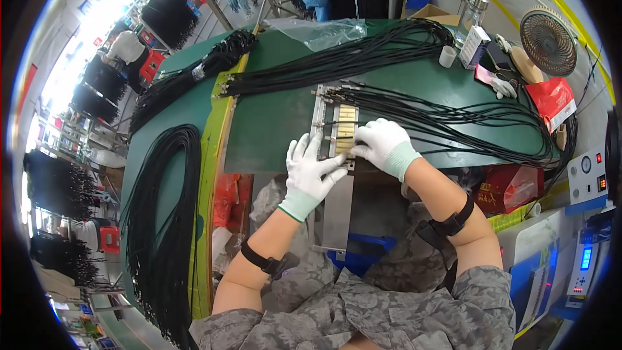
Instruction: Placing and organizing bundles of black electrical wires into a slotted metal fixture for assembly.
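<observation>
Both my hands wear white gloves with pale green cuffs and are at a metal fixture near the table's front edge. A row of pale yellow blocks lines the fixture, with black cable ends laid across it. My left hand is on the fixture's left, fingers spread, its fingertips by the metal bar and its thumb reaching toward the lowest blocks. At the right side of the blocks, my right hand has its fingers drawn together on a black cable; the gripped part is mostly hidden. More black cables fan out rightward from the fixture.
A long cable bundle lies behind the fixture. Another looped bundle hangs over the left side, beyond a yellow-green strip. At the right stand a small fan, a glass bottle and a white cup.
</observation>
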`<state>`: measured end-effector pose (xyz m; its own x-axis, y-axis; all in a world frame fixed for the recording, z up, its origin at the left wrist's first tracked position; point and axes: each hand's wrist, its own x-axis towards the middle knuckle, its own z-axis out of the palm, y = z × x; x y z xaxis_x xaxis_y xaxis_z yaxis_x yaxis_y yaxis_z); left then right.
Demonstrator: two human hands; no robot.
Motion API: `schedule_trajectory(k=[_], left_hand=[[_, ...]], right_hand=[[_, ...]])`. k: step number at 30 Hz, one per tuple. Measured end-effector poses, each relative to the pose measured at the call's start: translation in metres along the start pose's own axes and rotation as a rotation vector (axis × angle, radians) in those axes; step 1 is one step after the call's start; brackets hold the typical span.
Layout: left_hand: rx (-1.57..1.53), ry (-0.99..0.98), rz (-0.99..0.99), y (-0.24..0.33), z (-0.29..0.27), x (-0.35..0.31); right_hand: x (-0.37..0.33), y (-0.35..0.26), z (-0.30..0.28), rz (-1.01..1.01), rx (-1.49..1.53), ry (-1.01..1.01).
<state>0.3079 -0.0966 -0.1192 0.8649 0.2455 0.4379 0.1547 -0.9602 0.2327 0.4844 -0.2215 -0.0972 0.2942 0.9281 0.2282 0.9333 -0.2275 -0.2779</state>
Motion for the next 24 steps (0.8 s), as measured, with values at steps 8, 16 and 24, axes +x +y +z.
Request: schedule_trajectory(k=[8,16,24], left_hand=[[-0.190,0.172,-0.090,-0.007,0.011,-0.003],[-0.375,0.353,-0.241,-0.005,0.005,0.004],[-0.508,0.273,-0.162,-0.010,0.009,0.001]], right_hand=[[0.005,0.027,0.003,-0.024,-0.013,-0.009],[0.004,0.021,-0.001,-0.112,0.336,-0.139],[-0.001,-0.001,0.003,-0.105,0.510,-0.093]])
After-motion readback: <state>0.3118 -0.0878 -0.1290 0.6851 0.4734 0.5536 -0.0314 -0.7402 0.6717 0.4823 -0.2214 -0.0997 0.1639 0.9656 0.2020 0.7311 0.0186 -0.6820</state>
